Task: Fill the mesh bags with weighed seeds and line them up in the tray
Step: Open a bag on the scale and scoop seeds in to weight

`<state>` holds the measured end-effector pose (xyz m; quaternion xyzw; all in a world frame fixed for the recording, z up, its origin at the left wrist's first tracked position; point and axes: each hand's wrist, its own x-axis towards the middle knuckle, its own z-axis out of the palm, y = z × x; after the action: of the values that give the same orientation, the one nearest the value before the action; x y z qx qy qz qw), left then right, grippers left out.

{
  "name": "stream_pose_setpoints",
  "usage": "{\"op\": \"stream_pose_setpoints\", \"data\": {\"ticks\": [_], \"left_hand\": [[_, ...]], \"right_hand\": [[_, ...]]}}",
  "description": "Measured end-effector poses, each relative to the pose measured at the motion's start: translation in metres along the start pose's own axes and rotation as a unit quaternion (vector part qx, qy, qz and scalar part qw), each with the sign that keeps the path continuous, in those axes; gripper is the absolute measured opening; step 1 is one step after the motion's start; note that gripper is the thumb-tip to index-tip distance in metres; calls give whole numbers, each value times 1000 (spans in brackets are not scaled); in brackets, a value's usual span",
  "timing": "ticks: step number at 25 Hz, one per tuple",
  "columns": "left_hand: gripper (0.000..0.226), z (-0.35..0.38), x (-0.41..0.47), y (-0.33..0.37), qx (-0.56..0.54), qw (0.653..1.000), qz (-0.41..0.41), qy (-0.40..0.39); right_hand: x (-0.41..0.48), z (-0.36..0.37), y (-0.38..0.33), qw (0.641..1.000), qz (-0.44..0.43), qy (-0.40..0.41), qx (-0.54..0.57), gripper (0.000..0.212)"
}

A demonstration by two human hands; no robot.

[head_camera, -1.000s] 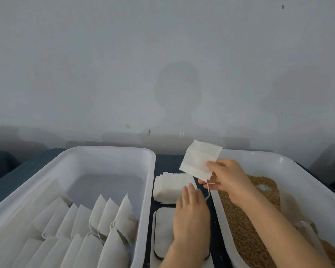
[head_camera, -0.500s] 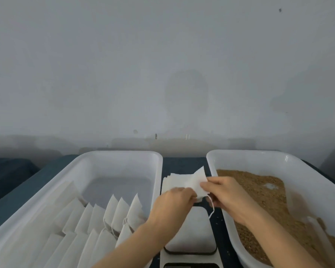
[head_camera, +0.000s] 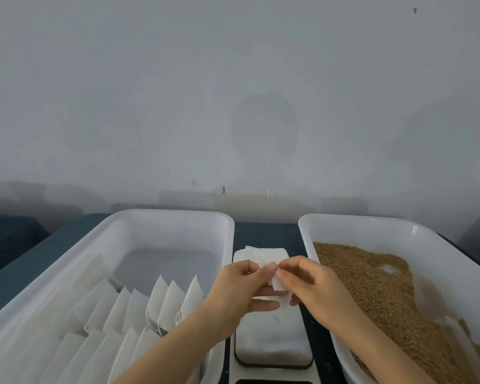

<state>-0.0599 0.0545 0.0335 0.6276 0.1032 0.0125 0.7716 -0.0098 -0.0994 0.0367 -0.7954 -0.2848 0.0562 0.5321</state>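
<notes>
An empty white mesh bag (head_camera: pixel 278 287) hangs between both hands above the scale. My left hand (head_camera: pixel 241 289) pinches its top edge from the left, and my right hand (head_camera: pixel 308 286) pinches it from the right, fingertips almost meeting. Beyond the hands lies a stack of empty bags (head_camera: pixel 263 254). The left white tray (head_camera: pixel 161 217) holds several filled bags (head_camera: pixel 161 303) standing in rows. The right white tray (head_camera: pixel 372 221) holds brown seeds (head_camera: pixel 372 284).
A white scale (head_camera: pixel 272 342) with a dark rim sits between the trays under my hands. The trays stand on a dark blue surface (head_camera: pixel 265 231) against a grey wall. A scoop-like piece (head_camera: pixel 457 333) lies in the seeds at right.
My left hand rose from the scale and joined my right hand on the bag. The bag came down from above the stack to just over the scale.
</notes>
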Motion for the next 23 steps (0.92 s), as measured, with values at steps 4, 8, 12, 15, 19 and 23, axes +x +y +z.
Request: {"op": "stream_pose_setpoints", "data": {"ticks": [4, 8, 12, 15, 19, 23], "left_hand": [[27, 2, 0, -5, 134, 990, 50, 16], [14, 5, -1, -8, 258, 962, 84, 22], [19, 3, 0, -9, 267, 960, 84, -4], [18, 3, 0, -9, 256, 963, 83, -17], [23, 4, 1, -9, 236, 970, 60, -2], [10, 4, 3, -14, 304, 949, 81, 18]], "right_hand": [[-1, 2, 1, 1000, -6, -8, 27, 26], [-2, 5, 5, 999, -13, -19, -22, 12], [0, 5, 7, 998, -8, -3, -61, 30], [1, 5, 9, 997, 8, 16, -80, 29], [4, 4, 10, 996, 49, 37, -62, 32], [1, 10, 7, 998, 35, -12, -56, 27]]}}
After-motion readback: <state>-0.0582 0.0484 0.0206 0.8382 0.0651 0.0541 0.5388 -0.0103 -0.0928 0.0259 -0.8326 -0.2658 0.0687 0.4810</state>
